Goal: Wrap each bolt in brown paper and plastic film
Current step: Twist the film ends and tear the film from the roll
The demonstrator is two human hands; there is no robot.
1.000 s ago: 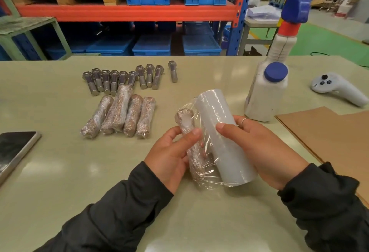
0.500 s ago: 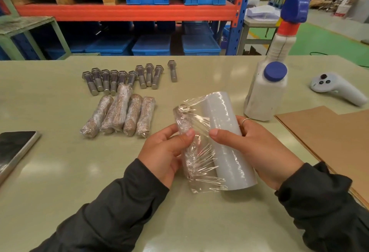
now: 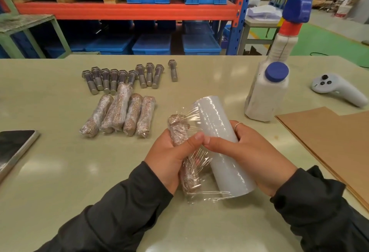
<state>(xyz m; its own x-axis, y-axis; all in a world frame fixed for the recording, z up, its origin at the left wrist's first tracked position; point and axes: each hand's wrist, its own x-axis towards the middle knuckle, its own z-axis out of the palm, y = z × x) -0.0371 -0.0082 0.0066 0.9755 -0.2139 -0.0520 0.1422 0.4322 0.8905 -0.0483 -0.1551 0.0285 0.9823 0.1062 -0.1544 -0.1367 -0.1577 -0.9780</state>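
The paper-wrapped bolt (image 3: 180, 148) is gripped by the left hand (image 3: 169, 158), just left of the film roll (image 3: 221, 144), itself clasped by the right hand (image 3: 247, 152), so film is kept taut.

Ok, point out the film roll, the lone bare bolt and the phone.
film roll (image 3: 217, 132), head view, bare side of the roll.
lone bare bolt (image 3: 173, 71), head view, mid-shank.
phone (image 3: 14, 144), head view, dark screen.
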